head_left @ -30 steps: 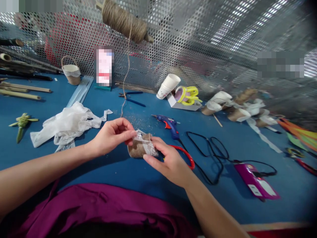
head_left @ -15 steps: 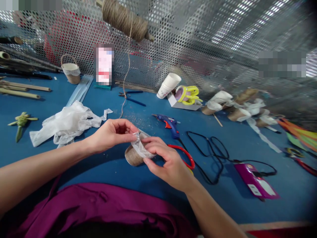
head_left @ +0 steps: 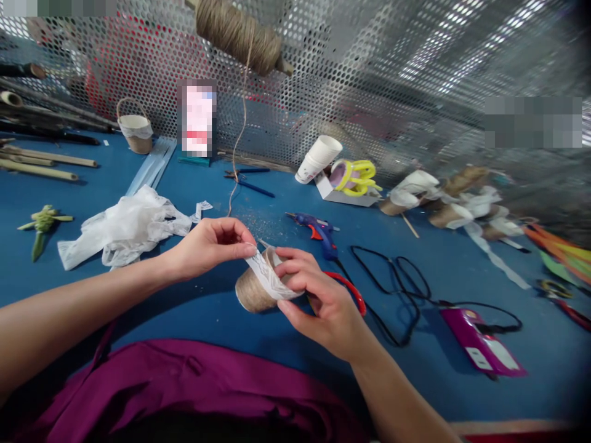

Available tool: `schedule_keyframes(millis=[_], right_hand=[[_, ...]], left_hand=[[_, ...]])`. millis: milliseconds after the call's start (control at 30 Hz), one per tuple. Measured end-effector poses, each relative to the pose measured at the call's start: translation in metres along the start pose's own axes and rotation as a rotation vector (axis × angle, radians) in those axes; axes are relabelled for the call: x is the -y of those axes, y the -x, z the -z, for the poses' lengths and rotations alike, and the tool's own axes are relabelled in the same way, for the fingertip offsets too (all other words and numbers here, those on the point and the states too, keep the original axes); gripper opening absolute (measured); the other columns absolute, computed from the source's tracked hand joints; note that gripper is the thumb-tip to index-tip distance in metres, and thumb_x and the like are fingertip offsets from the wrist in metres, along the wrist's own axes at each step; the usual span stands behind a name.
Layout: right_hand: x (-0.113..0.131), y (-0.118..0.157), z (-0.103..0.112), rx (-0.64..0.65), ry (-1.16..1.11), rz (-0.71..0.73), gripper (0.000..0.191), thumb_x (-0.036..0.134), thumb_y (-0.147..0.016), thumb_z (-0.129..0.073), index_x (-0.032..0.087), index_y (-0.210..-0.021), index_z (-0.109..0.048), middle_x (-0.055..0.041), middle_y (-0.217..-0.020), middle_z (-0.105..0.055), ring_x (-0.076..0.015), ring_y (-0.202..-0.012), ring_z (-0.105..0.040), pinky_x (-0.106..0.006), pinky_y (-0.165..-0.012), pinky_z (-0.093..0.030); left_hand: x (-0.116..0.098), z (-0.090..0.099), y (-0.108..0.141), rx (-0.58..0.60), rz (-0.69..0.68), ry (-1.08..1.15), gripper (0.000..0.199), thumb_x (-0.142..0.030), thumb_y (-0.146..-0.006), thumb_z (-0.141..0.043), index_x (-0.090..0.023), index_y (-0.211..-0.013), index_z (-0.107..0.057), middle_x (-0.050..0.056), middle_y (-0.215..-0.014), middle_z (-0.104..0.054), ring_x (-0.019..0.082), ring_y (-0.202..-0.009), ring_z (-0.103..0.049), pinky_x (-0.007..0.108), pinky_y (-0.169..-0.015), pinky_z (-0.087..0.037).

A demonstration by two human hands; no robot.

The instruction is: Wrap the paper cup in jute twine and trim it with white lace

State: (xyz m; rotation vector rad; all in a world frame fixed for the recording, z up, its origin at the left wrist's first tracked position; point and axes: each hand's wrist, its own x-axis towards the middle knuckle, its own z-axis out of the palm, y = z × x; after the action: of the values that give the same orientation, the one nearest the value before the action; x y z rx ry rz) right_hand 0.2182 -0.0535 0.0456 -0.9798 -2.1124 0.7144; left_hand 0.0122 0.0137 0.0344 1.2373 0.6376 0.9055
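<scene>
A twine-wrapped cup (head_left: 255, 291) lies tilted above the blue table, its base toward the lower left. A strip of white lace (head_left: 268, 275) runs across it near the rim. My left hand (head_left: 216, 246) pinches the upper end of the lace between thumb and fingers. My right hand (head_left: 318, 298) holds the cup at its rim end, fingers on the upper side and partly over the opening, thumb below on the lace.
Crumpled white lace (head_left: 133, 221) lies left. Behind are pliers (head_left: 256, 186), paper cups (head_left: 318, 159) and a twine spool (head_left: 237, 37) with a hanging strand. A blue glue gun (head_left: 318, 231), red-handled scissors (head_left: 353, 292), a black cable and a purple box (head_left: 480, 341) are right.
The lace end between my left fingers is drawn out straighter, up and left from the cup. My right hand and the cup have shifted slightly right, and more of the twine side shows.
</scene>
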Motion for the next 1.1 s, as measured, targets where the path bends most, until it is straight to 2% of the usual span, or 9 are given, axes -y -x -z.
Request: schedule_keyframes(millis=[500, 933, 1100], right_hand=[[0.0054, 0.0014, -0.001, 0.04, -0.013, 0.072, 0.018, 0.009, -0.073, -0.059, 0.025, -0.078, -0.053, -0.0037, -0.095, -0.06, -0.0264, -0.116, -0.049, -0.048, -0.097, -0.04], [0.0059, 0.0022, -0.0017, 0.074, -0.019, 0.091, 0.02, 0.007, -0.07, -0.06, 0.025, -0.077, -0.053, -0.0033, -0.097, -0.06, -0.0264, -0.118, -0.048, -0.048, -0.098, -0.039], [0.0074, 0.0033, -0.0015, 0.09, -0.05, 0.079, 0.022, 0.006, -0.071, -0.06, 0.025, -0.077, -0.05, -0.0025, -0.098, -0.059, -0.0254, -0.119, -0.047, -0.046, -0.099, -0.038]], left_hand=[[-0.0005, 0.0001, 0.0013, 0.07, 0.057, -0.097, 0.014, -0.021, -0.066, -0.072, -0.013, -0.067, -0.06, -0.003, -0.062, -0.061, 0.007, -0.06, -0.055, 0.022, -0.062, -0.046], [0.0012, -0.0001, 0.001, 0.123, 0.106, -0.041, 0.016, -0.022, -0.064, -0.074, -0.013, -0.064, -0.06, -0.004, -0.06, -0.059, 0.006, -0.057, -0.052, 0.019, -0.058, -0.043], [0.0009, 0.001, 0.0012, 0.16, 0.163, 0.008, 0.016, -0.02, -0.063, -0.075, -0.013, -0.065, -0.061, -0.005, -0.06, -0.059, 0.006, -0.057, -0.052, 0.019, -0.059, -0.042]])
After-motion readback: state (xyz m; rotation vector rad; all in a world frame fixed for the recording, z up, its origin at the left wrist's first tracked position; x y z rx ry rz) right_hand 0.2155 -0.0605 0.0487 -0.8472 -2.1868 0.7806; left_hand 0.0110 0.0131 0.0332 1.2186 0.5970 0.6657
